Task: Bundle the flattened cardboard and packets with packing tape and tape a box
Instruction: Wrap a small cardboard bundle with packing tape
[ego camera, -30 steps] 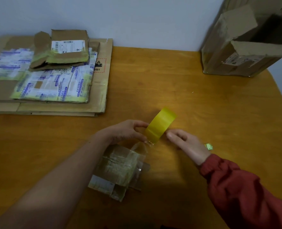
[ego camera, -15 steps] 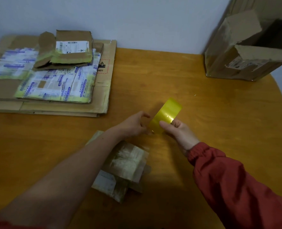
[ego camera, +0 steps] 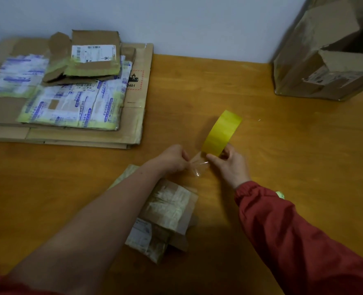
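Note:
A yellow roll of packing tape (ego camera: 221, 133) stands on edge above the wooden table (ego camera: 282, 145), gripped at its lower end by my right hand (ego camera: 229, 165). My left hand (ego camera: 173, 159) pinches the clear loose tape end (ego camera: 196, 167), which stretches a short way from the roll. Under my left forearm lies a small bundle of flattened cardboard (ego camera: 165, 216) wrapped in tape. A stack of flattened cardboard and packets (ego camera: 70, 92) lies at the back left. An open brown box (ego camera: 329, 60) stands at the back right.
A white wall runs behind the table. A small pale green scrap (ego camera: 281, 194) shows beside my right red sleeve. The table's right edge curves away below the box.
The roll has risen and shifted right in my right hand. My left hand has closed on the tape end and drawn a short clear strip off the roll.

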